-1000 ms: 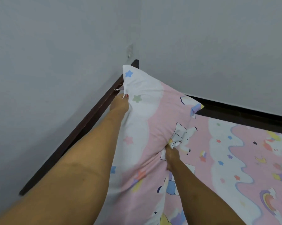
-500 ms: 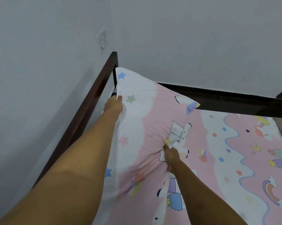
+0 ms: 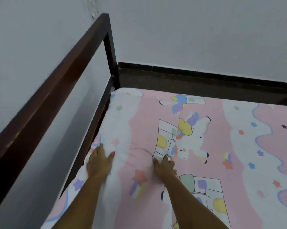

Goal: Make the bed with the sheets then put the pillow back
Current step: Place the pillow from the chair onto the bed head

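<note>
A home bedroom: a bed in a room corner, with dark wooden bed frame (image 3: pixel 57 83), unicorn-patterned pink sheet (image 3: pixel 205 146), plain grey walls (image 3: pixel 189 30) and black skirting (image 3: pixel 189 75).

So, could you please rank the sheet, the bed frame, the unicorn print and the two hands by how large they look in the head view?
1. sheet
2. bed frame
3. unicorn print
4. left hand and right hand: these look about alike, so I leave them unranked.
</note>
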